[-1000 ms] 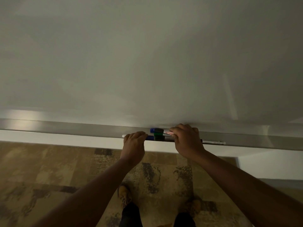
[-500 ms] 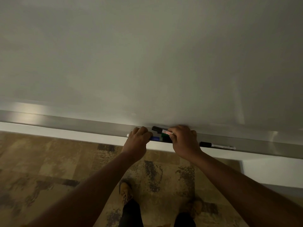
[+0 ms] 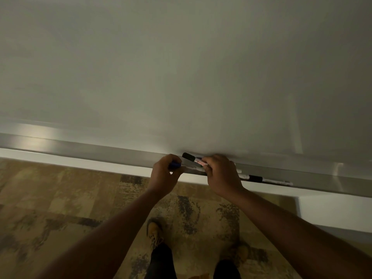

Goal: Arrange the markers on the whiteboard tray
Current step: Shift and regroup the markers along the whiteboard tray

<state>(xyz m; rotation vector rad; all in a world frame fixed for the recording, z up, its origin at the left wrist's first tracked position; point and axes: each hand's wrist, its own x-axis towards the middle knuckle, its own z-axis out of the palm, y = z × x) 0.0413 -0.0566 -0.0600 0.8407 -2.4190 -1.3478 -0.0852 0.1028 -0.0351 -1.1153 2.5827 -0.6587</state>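
Right hand (image 3: 222, 175) grips a black-capped marker (image 3: 194, 159) whose cap points to 10 o'clock above the tray (image 3: 104, 153). Left hand (image 3: 165, 174), at its 9 o'clock, is curled around a blue marker (image 3: 174, 165). Another marker (image 3: 265, 179) lies in the tray at 3 o'clock.

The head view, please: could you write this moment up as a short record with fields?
setting: whiteboard with metal tray along its foot, patterned carpet below
left hand: closed on a blue-capped marker at the tray
right hand: holds a black-capped marker, tilted, cap end raised towards the board
loose marker: lies flat on the tray, right of the hands
other markers: one lies between the hands; count unclear
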